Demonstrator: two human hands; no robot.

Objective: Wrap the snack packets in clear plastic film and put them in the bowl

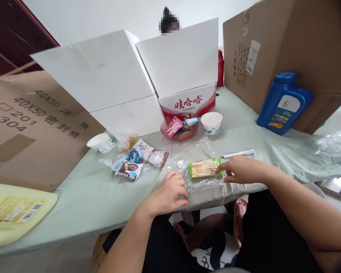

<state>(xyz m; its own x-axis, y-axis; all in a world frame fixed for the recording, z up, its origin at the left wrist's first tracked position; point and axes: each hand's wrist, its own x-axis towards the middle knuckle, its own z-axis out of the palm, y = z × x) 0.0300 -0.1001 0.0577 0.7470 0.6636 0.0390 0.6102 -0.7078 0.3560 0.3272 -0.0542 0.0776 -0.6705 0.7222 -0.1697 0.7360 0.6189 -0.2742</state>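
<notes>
A wafer snack pack (204, 169) with green ends lies inside a clear plastic bag (193, 163) near the table's front edge. My right hand (242, 169) rests at the pack's right end, fingers curled and pinching it through the plastic. My left hand (168, 193) is at the bag's left edge, fingers bent down on the plastic. A small pile of wrapped snacks (136, 161) lies to the left of the bag.
A pink bowl of snacks (180, 129), a white paper cup (211, 122) and another cup (101, 142) stand further back. White open carton (170, 72), brown boxes (284, 49), blue jug (284, 102), white pen (238, 154), yellow bottle (14, 212).
</notes>
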